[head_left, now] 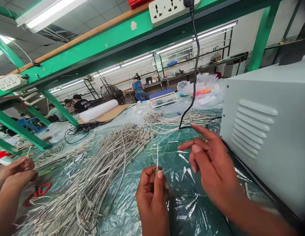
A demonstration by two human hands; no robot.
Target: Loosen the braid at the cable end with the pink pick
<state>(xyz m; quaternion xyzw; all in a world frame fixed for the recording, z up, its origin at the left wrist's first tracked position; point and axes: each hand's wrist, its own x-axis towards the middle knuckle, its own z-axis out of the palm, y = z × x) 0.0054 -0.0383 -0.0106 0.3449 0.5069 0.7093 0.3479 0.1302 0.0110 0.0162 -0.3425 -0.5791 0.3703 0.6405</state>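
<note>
Between left grip (152,190) fingertips: thin wire (157,157), upright.

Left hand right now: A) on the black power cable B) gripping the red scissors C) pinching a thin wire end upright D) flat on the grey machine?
C: the left hand pinches a thin wire that stands upright above its fingertips, while the right hand hovers open beside it.

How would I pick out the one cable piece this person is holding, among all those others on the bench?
Start at the big grey machine box on the right, then drop to the left hand at the bottom centre. The thin pale cable piece stands upright from its pinching fingers, alone, unlike the cable heap lying flat.
</note>
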